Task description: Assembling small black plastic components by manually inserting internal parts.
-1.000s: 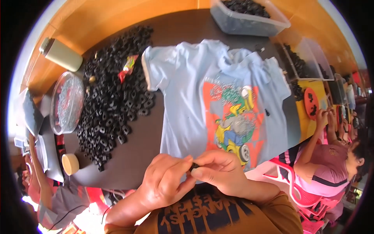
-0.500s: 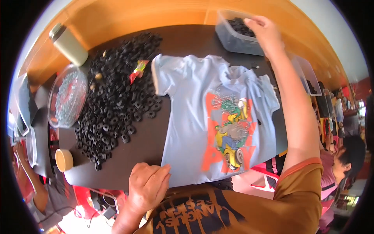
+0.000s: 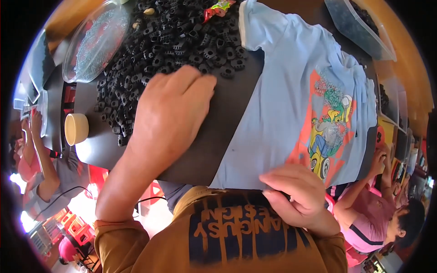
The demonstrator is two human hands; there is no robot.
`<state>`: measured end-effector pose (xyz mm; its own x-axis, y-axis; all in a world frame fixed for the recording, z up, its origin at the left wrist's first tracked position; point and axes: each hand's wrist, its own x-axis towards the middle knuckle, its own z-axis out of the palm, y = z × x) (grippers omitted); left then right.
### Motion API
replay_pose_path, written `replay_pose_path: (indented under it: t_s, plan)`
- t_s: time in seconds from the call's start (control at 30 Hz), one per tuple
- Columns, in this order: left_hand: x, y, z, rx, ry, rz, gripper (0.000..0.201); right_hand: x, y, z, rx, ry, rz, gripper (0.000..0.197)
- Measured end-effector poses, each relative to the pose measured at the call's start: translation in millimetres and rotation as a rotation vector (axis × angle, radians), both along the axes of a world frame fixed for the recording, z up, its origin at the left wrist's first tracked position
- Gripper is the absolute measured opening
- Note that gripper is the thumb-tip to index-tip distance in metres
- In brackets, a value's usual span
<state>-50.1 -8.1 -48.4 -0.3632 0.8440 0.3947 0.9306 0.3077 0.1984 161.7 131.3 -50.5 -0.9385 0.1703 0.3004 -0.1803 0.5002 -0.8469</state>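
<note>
"What's hidden, left of the shirt [image 3: 282, 82]?"
"Whether the left hand [image 3: 172, 108] grips any black parts [image 3: 159, 50]; I can't tell."
"Cut off, right of it?"
"The tub [image 3: 353, 28], by the top edge."

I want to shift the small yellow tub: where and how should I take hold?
Probably around the outer wall of the small yellow tub, from its right: that wall is rounded, suiting opposed thumb and fingers, and bare tabletop separates it from the black pieces.
</note>
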Motion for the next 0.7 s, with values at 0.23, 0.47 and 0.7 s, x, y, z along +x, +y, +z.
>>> replay_pose_path:
  t_s: [0.23,0.47,0.7]
  plan:
    - [-12,30,-10,-0.062,0.186,-0.036,0.012,-13,-14,-27,-0.118,0.129,-0.148,0.025]
    - [18,25,5,0.094,-0.378,-0.098,0.018,-10,-12,-28,-0.547,0.065,-0.207,0.028]
    - [55,21,23,-0.012,-0.656,-0.301,0.020,-9,1,-26,-0.572,0.041,-0.105,0.040]
